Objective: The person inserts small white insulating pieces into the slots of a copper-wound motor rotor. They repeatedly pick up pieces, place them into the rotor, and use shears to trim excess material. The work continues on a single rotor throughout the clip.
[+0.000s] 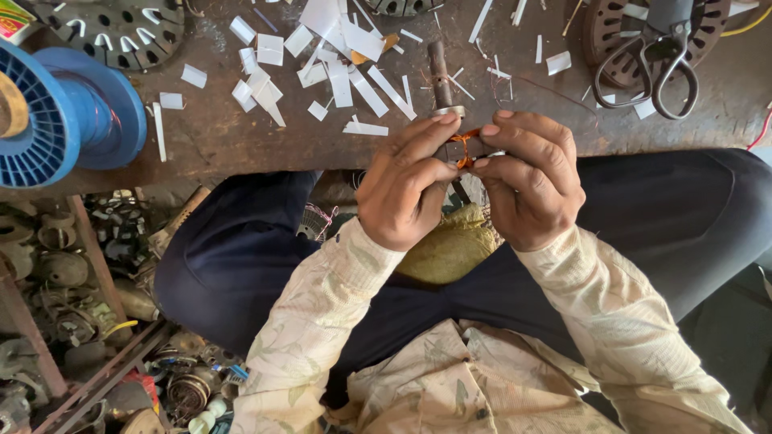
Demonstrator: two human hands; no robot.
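We are holding a small bundle of copper wire (464, 149) between our 2 hands, just above the near edge of the workbench (217, 137) and over our lap. Our left hand (406, 189) is closing its fingers around the wire from one side, and our right hand (531, 181) is pinching it from the other, thumbs and forefingers almost touching. To do this well, we judge that we should be keeping the strands taut and twisting evenly, with fingertips close to the joint so the thin wire is not kinking or snapping. The wire is looking orange-red and fine, mostly hidden by our fingers. Just beyond it a dark metal shaft (439, 74) is lying on the bench among white paper scraps (338, 76). A blue spool (68, 112) is sitting far left, and scissors (655, 68) far right.
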